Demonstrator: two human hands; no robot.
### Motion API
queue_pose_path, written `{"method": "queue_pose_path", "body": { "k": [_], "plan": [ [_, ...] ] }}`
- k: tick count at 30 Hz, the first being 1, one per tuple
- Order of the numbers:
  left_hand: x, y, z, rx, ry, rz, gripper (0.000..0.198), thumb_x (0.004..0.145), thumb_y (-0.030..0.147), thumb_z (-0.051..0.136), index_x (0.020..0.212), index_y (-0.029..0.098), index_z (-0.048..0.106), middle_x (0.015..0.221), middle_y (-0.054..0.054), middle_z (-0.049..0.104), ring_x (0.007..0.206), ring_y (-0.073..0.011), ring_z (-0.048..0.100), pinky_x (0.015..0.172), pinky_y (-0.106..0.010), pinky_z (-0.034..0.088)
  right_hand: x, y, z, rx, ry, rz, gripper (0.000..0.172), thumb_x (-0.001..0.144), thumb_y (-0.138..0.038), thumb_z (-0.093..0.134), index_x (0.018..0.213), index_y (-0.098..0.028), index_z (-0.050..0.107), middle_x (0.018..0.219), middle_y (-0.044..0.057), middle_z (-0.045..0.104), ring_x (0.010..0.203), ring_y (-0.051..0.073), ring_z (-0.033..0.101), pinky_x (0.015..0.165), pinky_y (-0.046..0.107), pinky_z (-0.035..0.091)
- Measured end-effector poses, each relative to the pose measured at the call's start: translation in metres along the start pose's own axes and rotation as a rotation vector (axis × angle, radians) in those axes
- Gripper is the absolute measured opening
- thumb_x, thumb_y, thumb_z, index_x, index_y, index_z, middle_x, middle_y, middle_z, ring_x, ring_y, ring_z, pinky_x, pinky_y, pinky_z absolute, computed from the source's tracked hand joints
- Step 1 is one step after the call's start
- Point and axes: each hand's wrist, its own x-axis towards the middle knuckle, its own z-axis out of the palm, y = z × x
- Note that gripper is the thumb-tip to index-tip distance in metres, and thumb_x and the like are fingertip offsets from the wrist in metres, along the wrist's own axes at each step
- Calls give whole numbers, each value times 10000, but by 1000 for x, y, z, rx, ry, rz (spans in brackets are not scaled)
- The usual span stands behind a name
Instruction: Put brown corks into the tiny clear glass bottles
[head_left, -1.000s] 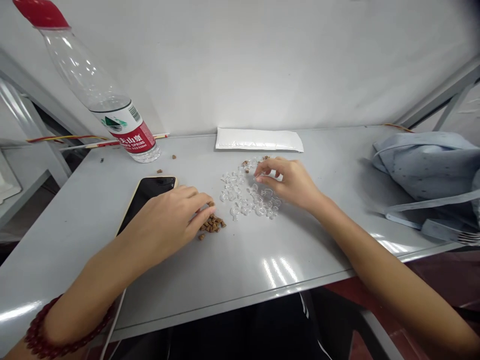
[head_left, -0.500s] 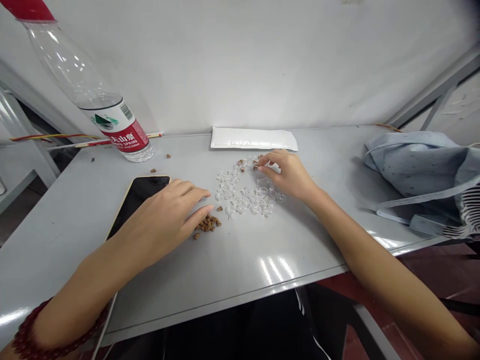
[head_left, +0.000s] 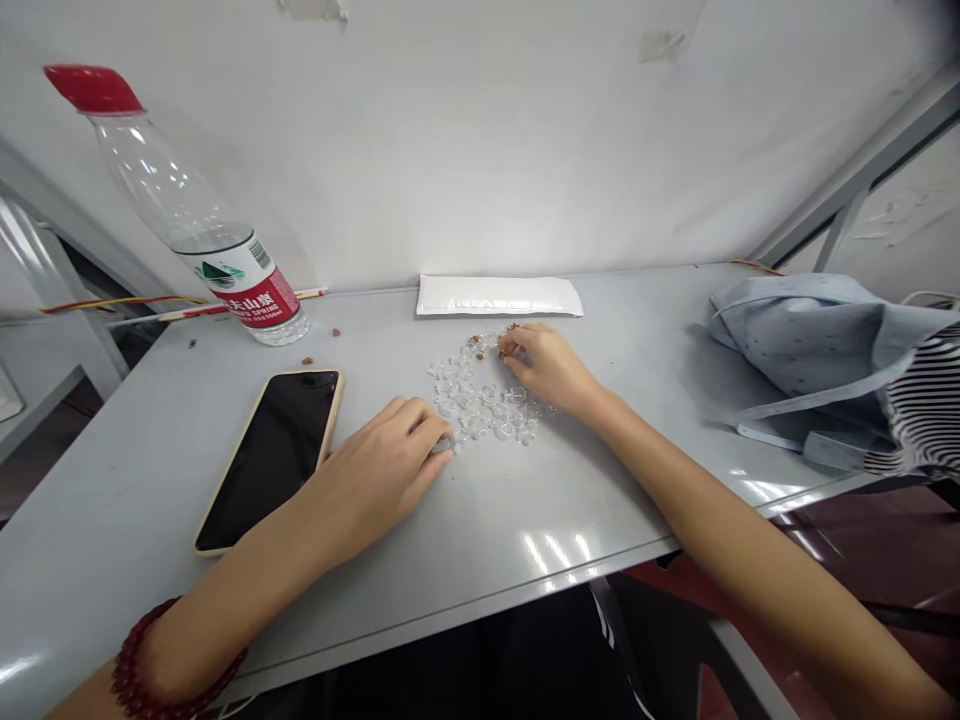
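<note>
My left hand point(head_left: 394, 455) rests low over the table with its fingers curled. A clear plastic piece shows between its thumb and index finger, at the near left edge of a loose ring of small clear pieces point(head_left: 487, 408). That hand and its wrist hide the spot where the small brown pieces were heaped. My right hand point(head_left: 551, 368) is at the far right of the ring, thumb and fingers drawn together. A few brown pieces point(head_left: 475, 341) lie among the clear ones by its fingertips; what it pinches is too small to make out.
A black-screened phone point(head_left: 274, 455) in a pale case lies left of my left hand. Behind it stands a water bottle point(head_left: 259, 290) with a red cap. A white packet point(head_left: 499, 297) lies against the wall, and a light blue cloth bag point(head_left: 810, 335) sits at the right.
My left hand has moved right and nearer the table's front, off the phone, its fingers curling in at the clear pieces. My right hand stays at the ring's far right. The view has tilted up slightly.
</note>
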Motion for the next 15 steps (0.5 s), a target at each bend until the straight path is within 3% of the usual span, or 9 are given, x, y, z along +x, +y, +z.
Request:
{"method": "queue_pose_path", "body": {
  "k": [4, 8, 10, 12, 15],
  "plan": [
    [-1, 1, -2, 14, -16, 13, 301, 993, 222, 325, 843, 178, 582, 890, -70, 608, 877, -232, 567, 756, -387, 490, -2, -6, -1, 37, -18, 57, 216, 789, -58, 511, 946, -171, 607, 917, 111, 676, 970, 271, 557, 750, 381, 441],
    [-2, 5, -4, -23, 88, 12, 249, 981, 290, 392, 932, 185, 612, 938, -74, 646, 904, -236, 584, 770, -382, 489, -11, -25, -2, 178, 106, 24, 211, 796, -107, 536, 980, -206, 518, 961, 84, 661, 953, 235, 570, 780, 374, 457],
    [-1, 8, -5, -81, 175, -40, 276, 980, 361, 420, 1041, 179, 619, 977, -82, 663, 921, -239, 598, 758, -371, 497, -20, -40, -2, 225, 178, -61, 167, 822, -146, 548, 959, -221, 488, 953, 60, 650, 931, 213, 571, 799, 368, 461],
    [0, 11, -8, -158, 212, -134, 337, 986, 425, 416, 1078, 173, 619, 943, -77, 675, 896, -236, 614, 723, -355, 500, -28, -55, 0, 271, 168, -202, 161, 840, -155, 556, 965, -228, 486, 958, 40, 648, 887, 186, 569, 801, 357, 471],
    [1, 15, -15, -271, 198, -221, 353, 1003, 431, 376, 947, 189, 627, 768, -30, 660, 787, -209, 623, 690, -328, 493, -39, -72, 5, 249, 129, -419, 90, 901, -153, 514, 949, -227, 496, 909, 42, 651, 860, 183, 560, 750, 338, 491]
  ]
}}
